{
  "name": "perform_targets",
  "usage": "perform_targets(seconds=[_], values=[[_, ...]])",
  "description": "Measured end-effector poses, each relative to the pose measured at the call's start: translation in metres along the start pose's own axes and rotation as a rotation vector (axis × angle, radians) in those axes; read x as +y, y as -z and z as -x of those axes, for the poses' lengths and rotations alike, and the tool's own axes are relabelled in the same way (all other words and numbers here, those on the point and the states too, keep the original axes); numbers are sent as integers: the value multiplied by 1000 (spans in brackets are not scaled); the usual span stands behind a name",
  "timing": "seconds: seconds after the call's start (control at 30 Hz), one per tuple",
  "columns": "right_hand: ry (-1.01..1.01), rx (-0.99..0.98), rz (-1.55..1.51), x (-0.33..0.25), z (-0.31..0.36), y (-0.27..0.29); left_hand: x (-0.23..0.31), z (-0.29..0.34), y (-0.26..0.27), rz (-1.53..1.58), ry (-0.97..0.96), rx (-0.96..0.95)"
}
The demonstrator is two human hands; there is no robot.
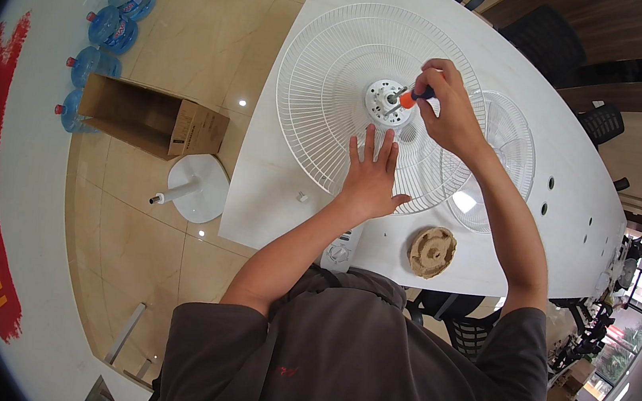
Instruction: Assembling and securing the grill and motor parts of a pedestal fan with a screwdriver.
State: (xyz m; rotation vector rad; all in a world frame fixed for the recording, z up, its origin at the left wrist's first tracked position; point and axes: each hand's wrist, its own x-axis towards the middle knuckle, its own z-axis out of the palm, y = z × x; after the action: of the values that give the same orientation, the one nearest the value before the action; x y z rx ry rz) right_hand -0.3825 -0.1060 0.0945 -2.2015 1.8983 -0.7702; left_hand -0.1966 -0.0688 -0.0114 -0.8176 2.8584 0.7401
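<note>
A white wire fan guard (pixel 316 54) lies on the white table (pixel 263 213), with a white motor hub (pixel 375 101) at its centre. My right hand (pixel 453 114) grips a screwdriver (pixel 407 100) with an orange and dark handle, its shaft pointing down at the hub. Whether the tip touches a screw is too small to tell. Just below the hub, my left hand (pixel 372 178) lies flat on the guard wires, fingers spread. Partly under the guard on the right is a second round guard (pixel 516 148). A white control panel part (pixel 339 252) sits near my body.
A brown moulded pulp piece (pixel 432 253) rests at the table's near edge, and a small white piece (pixel 302 197) lies left of my forearm. On the floor to the left are an open cardboard box (pixel 205 132), a round white base with a pole (pixel 210 191) and several water bottles (pixel 97 69).
</note>
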Motion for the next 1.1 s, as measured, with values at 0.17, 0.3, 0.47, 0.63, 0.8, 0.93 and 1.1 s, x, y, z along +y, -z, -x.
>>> perform_targets(seconds=[0.17,0.3,0.47,0.63,0.8,0.93,1.1], values=[[-276,-53,-111,-25,-13,-2,-1,1,-3,18,12,6],[-403,-96,-9,-19,-14,-3,-1,0,-1,3,9,-4],[-85,-29,-8,-11,-14,0,-1,0,0,4,10,-2],[-433,-142,-142,-22,-22,5,-1,2,-1,0,18,-3],[-207,139,-153,-7,-10,-13,0,-1,-3,15,9,-10],[-298,183,134,-12,-12,-15,0,0,-3,-1,17,-21],[-399,-114,-7,-11,-13,1,0,0,-2,-2,15,-9]])
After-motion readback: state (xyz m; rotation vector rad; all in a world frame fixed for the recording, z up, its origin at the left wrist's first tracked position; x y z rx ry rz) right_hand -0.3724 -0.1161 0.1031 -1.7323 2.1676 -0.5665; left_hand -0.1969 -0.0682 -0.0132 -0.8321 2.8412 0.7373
